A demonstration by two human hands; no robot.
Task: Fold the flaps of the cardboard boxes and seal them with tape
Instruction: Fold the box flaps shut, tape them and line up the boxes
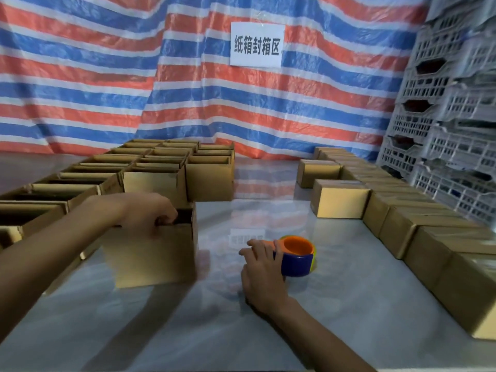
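Right hand [264, 275] on tape dispenser [298, 257]

The left hand [150, 210] curls its fingertips over the near wall of the nearest brown cardboard box [153, 256], out of sight inside it; that box's edges are blurred. The right hand [264, 272] covers the near side of the round blue-and-orange plastic tape dispenser [298, 260], so whether it grips cannot be told. The rows of open brown cardboard boxes [53, 194] are cut by the left edge and the row of closed brown cardboard boxes [456, 269] by the right. The contents of the stacked white plastic crates [451, 130] are too dark to tell
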